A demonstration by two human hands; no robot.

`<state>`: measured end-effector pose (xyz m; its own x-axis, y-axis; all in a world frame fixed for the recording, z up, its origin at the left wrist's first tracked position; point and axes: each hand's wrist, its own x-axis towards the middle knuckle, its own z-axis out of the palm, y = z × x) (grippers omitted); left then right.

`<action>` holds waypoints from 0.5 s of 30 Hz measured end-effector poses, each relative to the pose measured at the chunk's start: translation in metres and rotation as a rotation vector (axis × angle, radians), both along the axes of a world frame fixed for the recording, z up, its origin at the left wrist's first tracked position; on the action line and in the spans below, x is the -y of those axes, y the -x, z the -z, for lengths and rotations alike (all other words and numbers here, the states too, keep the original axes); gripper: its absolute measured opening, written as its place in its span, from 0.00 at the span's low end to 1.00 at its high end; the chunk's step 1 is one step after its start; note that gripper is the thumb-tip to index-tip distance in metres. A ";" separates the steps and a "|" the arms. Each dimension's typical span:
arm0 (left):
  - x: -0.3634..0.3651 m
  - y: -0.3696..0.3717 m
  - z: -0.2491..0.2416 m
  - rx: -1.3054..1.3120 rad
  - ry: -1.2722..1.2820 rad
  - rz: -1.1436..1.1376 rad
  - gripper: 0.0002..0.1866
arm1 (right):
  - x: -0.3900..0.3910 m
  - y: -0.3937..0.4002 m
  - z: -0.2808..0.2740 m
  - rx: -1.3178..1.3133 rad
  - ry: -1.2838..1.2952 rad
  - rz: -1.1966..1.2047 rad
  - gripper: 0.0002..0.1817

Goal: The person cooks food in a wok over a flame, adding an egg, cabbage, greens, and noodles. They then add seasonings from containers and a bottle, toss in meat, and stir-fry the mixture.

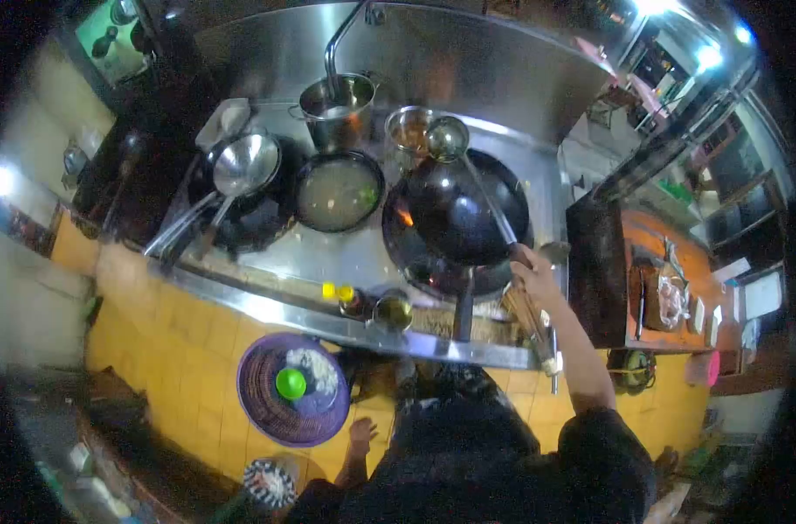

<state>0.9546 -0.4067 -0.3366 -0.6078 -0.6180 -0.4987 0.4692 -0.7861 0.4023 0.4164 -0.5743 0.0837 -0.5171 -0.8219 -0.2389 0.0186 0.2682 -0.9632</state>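
Observation:
My right hand (536,278) is closed around the dark handle of a long ladle (490,196). The ladle's round bowl rests at or above the rim of a steel pot (408,129) of brownish liquid. Below the ladle sits a large black wok (459,214) on the stove, with an orange flame at its left side and its handle toward me. My left hand (361,437) hangs low beside my body, near a purple basket (251,397); its fingers look slightly curled and apart, with nothing in them.
On the counter (328,262) are a pan of cloudy liquid (337,192), a tall pot (339,122) under a tap, a strainer (247,164) over another wok, and a yellow-capped bottle (350,299). An orange table (647,231) stands at right.

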 end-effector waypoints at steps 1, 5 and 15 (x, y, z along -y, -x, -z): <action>-0.006 0.014 -0.023 0.165 0.062 -0.131 0.17 | -0.015 0.002 0.011 0.015 -0.013 -0.009 0.08; 0.013 0.054 -0.092 0.586 -0.294 -0.057 0.15 | -0.044 0.013 0.023 -0.358 -0.126 -0.115 0.18; -0.015 0.054 -0.122 0.869 -0.211 -0.031 0.14 | -0.102 -0.040 0.047 -0.988 0.081 0.046 0.18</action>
<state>0.9009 -0.3913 -0.2149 0.0534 -0.4715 -0.8802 0.0884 -0.8758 0.4745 0.4566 -0.4722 0.0363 -0.4851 -0.7910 0.3727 -0.7938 0.2196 -0.5671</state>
